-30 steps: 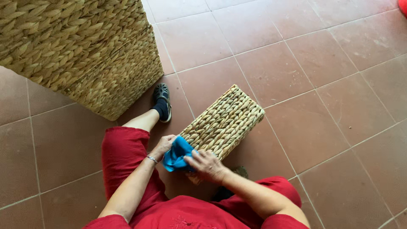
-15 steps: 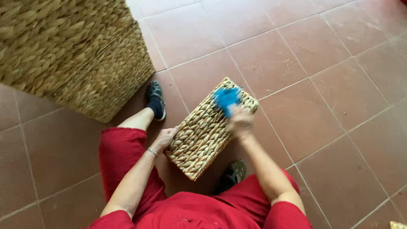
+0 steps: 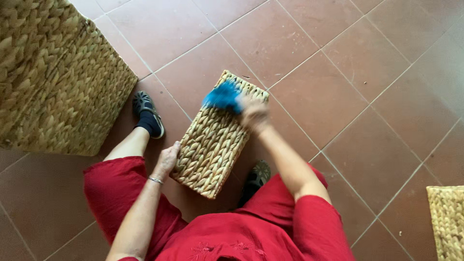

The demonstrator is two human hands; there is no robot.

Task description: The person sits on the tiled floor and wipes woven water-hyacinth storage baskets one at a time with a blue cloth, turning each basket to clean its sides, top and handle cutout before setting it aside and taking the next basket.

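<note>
My right hand [image 3: 254, 114] is closed around a bright blue cloth [image 3: 223, 96], pressing it onto the far end of the small rectangular woven straw basket [image 3: 212, 140]. Both hand and cloth are blurred, so I cannot make out the single fingers, only that the cloth is bunched in my grip and lies on the weave at about 12 o'clock of the basket's upper face. The basket stands tilted on the reddish-brown tiled floor [image 3: 348, 72] between my knees, its long side running from 6 o'clock up towards 1 o'clock.

My left hand [image 3: 168, 158] rests at about 8 o'clock of the basket, fingers curled together against its near left edge and holding it there. A thin silver bracelet [image 3: 155, 181] sits on that wrist.

I wear red trousers [image 3: 113, 188] and a red top [image 3: 227, 241]. My left foot, in a dark sandal with a black sock [image 3: 147, 116], lies at about 10 o'clock from the basket, just beside the corner of a large woven straw hamper [image 3: 53, 77] that fills the upper left. My other dark sandal [image 3: 258, 175] shows at about 5 o'clock, touching the basket's lower end. At the lower right edge, well apart from my hands, a corner of another woven straw piece [image 3: 447, 220] shows.
</note>
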